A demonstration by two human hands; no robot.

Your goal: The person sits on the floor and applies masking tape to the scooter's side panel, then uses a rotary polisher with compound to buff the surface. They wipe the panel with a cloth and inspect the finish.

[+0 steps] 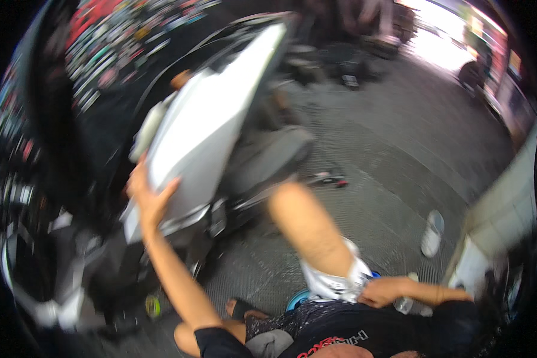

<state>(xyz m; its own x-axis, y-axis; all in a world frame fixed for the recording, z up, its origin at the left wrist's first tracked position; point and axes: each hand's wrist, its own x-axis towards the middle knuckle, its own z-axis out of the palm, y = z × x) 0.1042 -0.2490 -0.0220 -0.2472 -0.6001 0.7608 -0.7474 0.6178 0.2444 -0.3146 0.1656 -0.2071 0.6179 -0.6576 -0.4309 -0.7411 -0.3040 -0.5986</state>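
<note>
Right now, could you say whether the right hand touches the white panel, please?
Apart: the head view shows the leg between right hand and panel.

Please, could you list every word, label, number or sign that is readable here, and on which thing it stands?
Black shirt: red and white lettering, creased; wording left unquoted.
Coloured items, upper left: any print too blurred to read.
White cloth: dark marks, too blurred to tell whether letters.
White panel: no text visible.

Black T-shirt (pixel 394 331), patterned shorts (pixel 286 319)
</note>
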